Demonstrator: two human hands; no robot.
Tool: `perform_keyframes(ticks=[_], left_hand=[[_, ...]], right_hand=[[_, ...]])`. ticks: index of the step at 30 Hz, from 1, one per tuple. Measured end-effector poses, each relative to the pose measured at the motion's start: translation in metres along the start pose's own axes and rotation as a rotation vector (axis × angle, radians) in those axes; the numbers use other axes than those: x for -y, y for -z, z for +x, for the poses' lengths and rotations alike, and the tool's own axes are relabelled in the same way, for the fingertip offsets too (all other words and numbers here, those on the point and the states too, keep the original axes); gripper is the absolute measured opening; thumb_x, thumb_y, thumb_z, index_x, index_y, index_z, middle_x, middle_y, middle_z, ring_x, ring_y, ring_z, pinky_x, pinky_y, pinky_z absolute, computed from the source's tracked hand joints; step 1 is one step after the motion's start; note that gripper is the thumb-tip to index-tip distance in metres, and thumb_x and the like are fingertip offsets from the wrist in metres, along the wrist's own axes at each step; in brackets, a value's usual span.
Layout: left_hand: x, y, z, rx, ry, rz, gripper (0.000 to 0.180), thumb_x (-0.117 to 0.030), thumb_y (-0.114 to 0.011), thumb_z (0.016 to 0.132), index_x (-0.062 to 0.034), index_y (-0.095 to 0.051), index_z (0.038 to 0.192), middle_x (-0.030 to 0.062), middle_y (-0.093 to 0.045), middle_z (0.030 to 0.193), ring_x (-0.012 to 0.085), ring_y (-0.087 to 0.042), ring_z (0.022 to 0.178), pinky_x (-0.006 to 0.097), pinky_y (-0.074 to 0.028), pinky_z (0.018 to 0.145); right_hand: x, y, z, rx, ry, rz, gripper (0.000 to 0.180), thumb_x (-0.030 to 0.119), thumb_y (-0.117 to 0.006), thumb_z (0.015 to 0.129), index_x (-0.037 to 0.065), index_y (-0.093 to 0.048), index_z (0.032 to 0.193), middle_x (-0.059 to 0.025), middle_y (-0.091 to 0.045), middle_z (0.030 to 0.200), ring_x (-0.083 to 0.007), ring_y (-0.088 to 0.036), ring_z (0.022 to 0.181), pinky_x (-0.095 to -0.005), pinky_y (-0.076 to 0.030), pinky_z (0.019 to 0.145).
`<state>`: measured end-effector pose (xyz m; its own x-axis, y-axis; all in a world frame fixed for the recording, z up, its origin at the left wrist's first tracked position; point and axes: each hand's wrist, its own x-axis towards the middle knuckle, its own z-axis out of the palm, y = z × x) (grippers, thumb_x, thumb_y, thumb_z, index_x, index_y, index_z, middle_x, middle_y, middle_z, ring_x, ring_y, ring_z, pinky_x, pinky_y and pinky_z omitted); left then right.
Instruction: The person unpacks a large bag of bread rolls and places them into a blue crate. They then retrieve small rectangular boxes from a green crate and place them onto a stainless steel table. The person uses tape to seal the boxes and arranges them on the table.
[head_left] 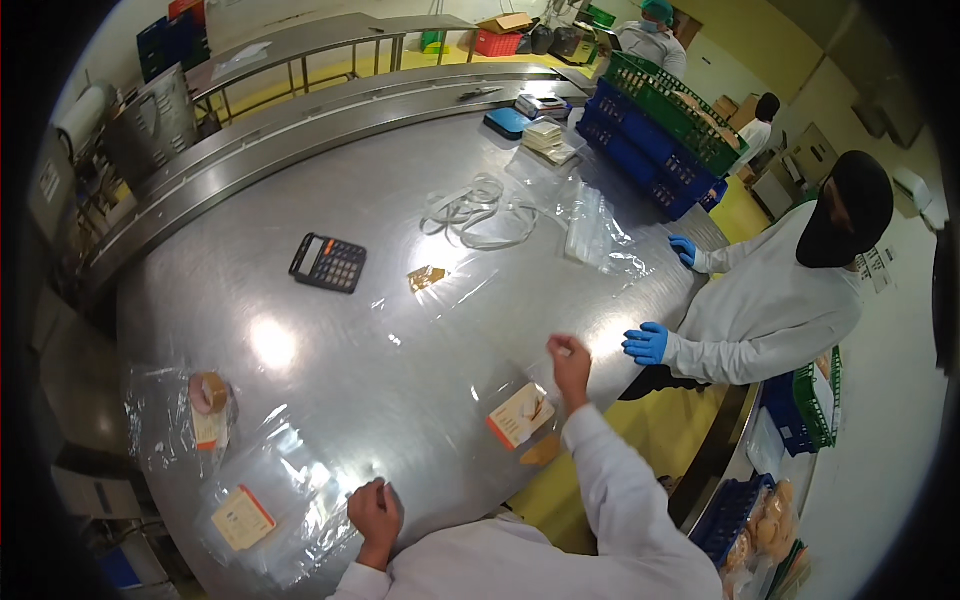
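Observation:
My left hand (pixel 376 515) rests at the near edge of the steel table, fingers curled in, beside clear plastic bags (pixel 318 498). A printed card with an orange edge (pixel 243 518) lies on those bags. Above the table, my right hand (pixel 570 372) is raised and slightly blurred, its fingers curled with nothing visible in them. Just below and left of it lies another printed card with an orange strip (pixel 521 415), in clear plastic. A small brown piece (pixel 542 451) sits by the table edge, near my right wrist.
A roll of brown tape (pixel 208 393) lies at the left. Farther in are a black calculator (pixel 328 263), a gold piece (pixel 427 278) and white straps (pixel 478 215). Stacked crates (pixel 650 140) stand at the far right. A co-worker's blue-gloved hand (pixel 646 343) hovers by the right edge.

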<state>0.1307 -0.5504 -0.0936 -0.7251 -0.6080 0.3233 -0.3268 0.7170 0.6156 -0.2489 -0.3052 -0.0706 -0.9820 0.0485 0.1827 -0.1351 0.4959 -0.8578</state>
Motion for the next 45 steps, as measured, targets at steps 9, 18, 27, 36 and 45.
perform_keyframes(ticks=[9, 18, 27, 36, 45], left_hand=[[0.004, -0.017, -0.01, -0.089, 0.263, 0.238, 0.009, -0.012, -0.063, 0.088, -0.0035, -0.062, 0.091, 0.0159, -0.066, 0.081, 0.0378, -0.062, 0.074, 0.048, -0.046, 0.067], [-0.062, -0.056, 0.056, -0.19, 0.45, -0.134, 0.012, -0.012, -0.065, 0.092, -0.0005, -0.062, 0.094, 0.0097, -0.064, 0.078, 0.0188, -0.062, 0.071, 0.03, -0.049, 0.066], [-0.143, -0.135, 0.191, 0.552, 0.691, -1.346, 0.076, -0.024, -0.056, 0.102, -0.0197, -0.005, 0.158, 0.0216, -0.062, 0.128, 0.0308, -0.066, 0.11, 0.037, -0.052, 0.095], [-0.019, -0.169, 0.195, 0.227, 0.814, -1.455, 0.058, -0.049, -0.047, 0.102, -0.0063, -0.042, 0.14, 0.0221, -0.065, 0.118, 0.0314, -0.068, 0.099, 0.04, -0.055, 0.084], [-0.063, -0.107, 0.197, 0.26, 0.82, -0.963, 0.058, -0.02, -0.061, 0.096, -0.0108, -0.032, 0.147, 0.0174, -0.066, 0.116, 0.0247, -0.067, 0.092, 0.034, -0.054, 0.077]], right_hand=[[-0.108, 0.022, 0.226, -0.248, 0.091, -0.619, 0.043, 0.013, -0.067, 0.082, 0.008, -0.062, 0.124, -0.0159, -0.061, 0.128, -0.0358, -0.057, 0.119, -0.0453, -0.047, 0.099], [-0.082, 0.046, 0.232, -0.024, 0.553, -0.218, 0.013, 0.01, -0.069, 0.083, 0.002, -0.062, 0.09, -0.0209, -0.065, 0.116, -0.0392, -0.061, 0.113, -0.0471, -0.048, 0.096], [0.037, 0.042, -0.065, 0.963, 0.38, 0.104, 0.01, 0.01, -0.067, 0.085, 0.009, -0.058, 0.089, -0.0148, -0.05, 0.148, -0.0333, -0.044, 0.139, -0.058, -0.021, 0.118], [0.027, 0.055, -0.113, 1.144, 0.448, -0.026, 0.025, 0.03, -0.072, 0.088, 0.012, -0.068, 0.106, -0.0124, -0.046, 0.152, -0.0303, -0.033, 0.147, -0.0595, -0.015, 0.119], [0.0, 0.081, -0.13, 0.871, 0.378, -0.238, 0.05, 0.031, -0.072, 0.085, 0.014, -0.064, 0.131, -0.0175, -0.035, 0.158, -0.036, -0.025, 0.149, -0.0538, -0.015, 0.12]])
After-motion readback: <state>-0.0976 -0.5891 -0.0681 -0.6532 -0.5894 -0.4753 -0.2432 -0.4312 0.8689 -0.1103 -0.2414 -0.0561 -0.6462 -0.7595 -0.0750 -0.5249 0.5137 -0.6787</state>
